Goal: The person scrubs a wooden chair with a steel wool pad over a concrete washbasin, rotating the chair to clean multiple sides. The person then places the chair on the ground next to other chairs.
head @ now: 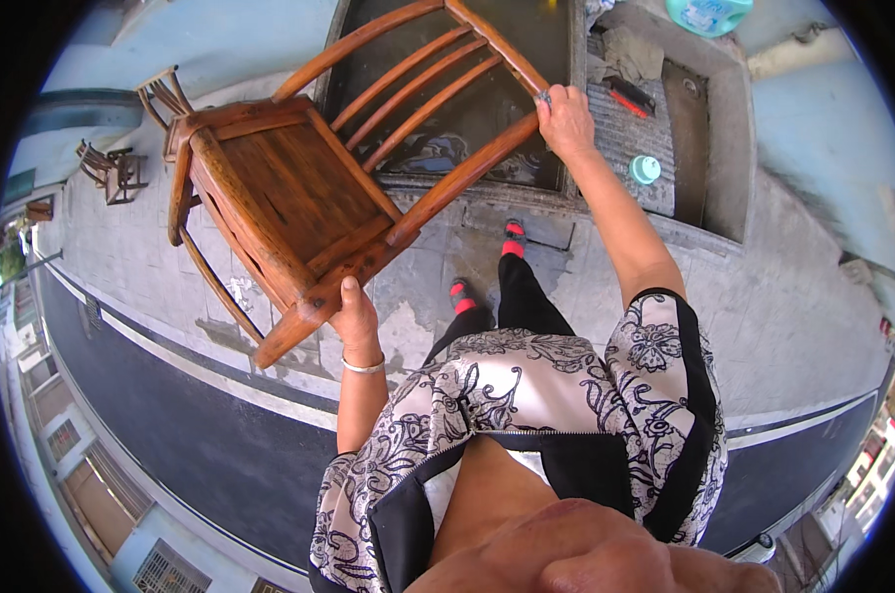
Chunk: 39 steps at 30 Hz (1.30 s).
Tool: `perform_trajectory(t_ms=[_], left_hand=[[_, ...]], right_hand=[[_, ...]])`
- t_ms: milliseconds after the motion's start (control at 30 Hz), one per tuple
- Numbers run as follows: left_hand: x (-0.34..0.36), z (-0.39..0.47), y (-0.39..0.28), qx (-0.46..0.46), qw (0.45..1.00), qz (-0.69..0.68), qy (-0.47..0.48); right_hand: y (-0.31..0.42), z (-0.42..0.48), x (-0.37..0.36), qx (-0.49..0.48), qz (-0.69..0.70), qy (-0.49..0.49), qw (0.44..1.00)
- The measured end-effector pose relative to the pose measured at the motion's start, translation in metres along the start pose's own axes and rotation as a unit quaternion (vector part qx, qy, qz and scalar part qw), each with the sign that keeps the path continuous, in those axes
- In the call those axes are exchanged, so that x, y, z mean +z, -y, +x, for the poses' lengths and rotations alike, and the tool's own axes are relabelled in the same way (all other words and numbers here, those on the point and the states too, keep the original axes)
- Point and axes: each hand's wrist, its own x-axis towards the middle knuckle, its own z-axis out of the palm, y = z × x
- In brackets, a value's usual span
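A brown wooden chair with a slatted back is tilted in the air before me, its seat facing up towards the camera. My left hand, a bracelet on its wrist, grips the frame at the seat's near corner, the thumb on top. At the end of the backrest, my right hand is closed round the corner of the top rail, with something small and grey, perhaps a wire scourer, between its fingers. Behind the backrest lies a basin of dark water, partly hidden by the slats.
Right of the water is a concrete washing trough with a ridged slab, a red-and-black brush, a grey cloth and a light green cup or lid. A detergent bottle stands beyond. More small chairs are at the left, by the road.
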Motion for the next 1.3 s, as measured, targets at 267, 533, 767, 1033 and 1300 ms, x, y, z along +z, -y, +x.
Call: perform_trajectory(t_ms=[267,533,767,1033,1300], left_hand=[[0.009,-0.002,-0.008,-0.007,0.999,0.033,-0.014],[0.003,0.001,-0.003,-0.008,0.999,0.043,-0.012],[0.007,0.009,0.001,0.017,0.999,0.031,-0.011],[0.013,0.012,-0.009,-0.003,1.000,0.023,0.014],[0.017,0.015,-0.007,0.007,0.999,0.026,0.031]], right_hand=[[0.029,-0.021,-0.001,0.028,-0.027,0.029,0.999],[0.032,-0.022,-0.004,0.092,-0.050,0.072,0.992],[0.021,0.000,-0.008,0.096,-0.094,0.108,0.985],[-0.009,0.030,-0.004,0.260,-0.014,0.092,0.961],[-0.012,-0.059,0.053,0.325,0.342,-0.232,0.851]])
